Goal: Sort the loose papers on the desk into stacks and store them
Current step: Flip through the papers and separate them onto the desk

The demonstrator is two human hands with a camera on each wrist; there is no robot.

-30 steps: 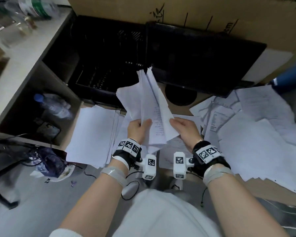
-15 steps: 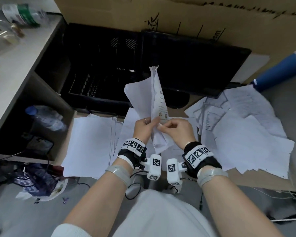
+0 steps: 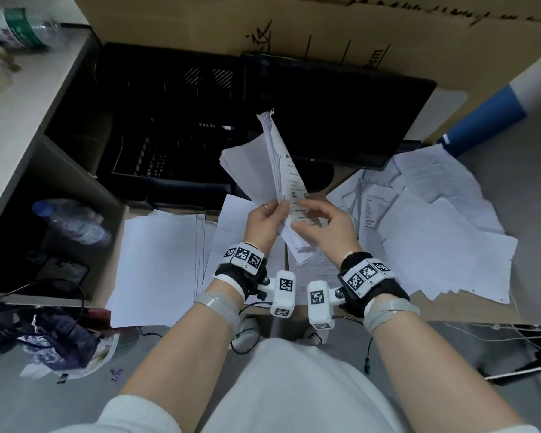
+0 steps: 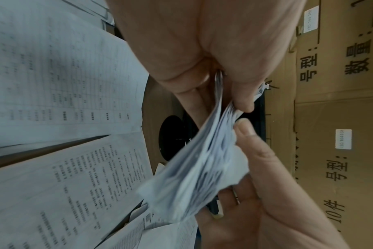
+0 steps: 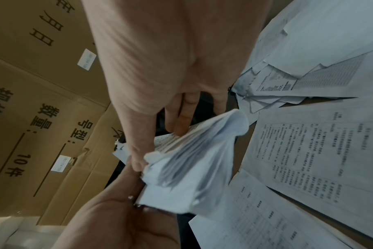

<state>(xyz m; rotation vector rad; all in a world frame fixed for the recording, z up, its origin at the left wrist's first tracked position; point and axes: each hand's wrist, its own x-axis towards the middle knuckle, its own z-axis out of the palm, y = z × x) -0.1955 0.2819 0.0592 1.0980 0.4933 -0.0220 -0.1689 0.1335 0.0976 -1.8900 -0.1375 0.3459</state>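
I hold a bundle of white printed sheets (image 3: 277,170) upright over the desk's middle, its top edge pointing at the black monitor. My left hand (image 3: 267,218) grips the bundle's lower left side, thumb on the front. My right hand (image 3: 324,225) pinches the lower right edge between thumb and fingers. In the left wrist view the bundle (image 4: 198,176) fans out below my left hand (image 4: 202,50). In the right wrist view my right hand (image 5: 160,59) nips the crumpled sheets (image 5: 187,168). A squared stack of papers (image 3: 160,264) lies on the desk at the left.
Loose overlapping sheets (image 3: 434,232) cover the desk's right side. A black slotted crate (image 3: 169,135) and a black monitor (image 3: 341,114) stand behind, with cardboard boxes (image 3: 294,23) beyond. A shelf unit at the left holds a water bottle (image 3: 72,220). A blue roll (image 3: 481,120) lies far right.
The sheets were spread apart between my hands; now they are gathered into one narrow bundle. Both hands have come close together at its lower end.
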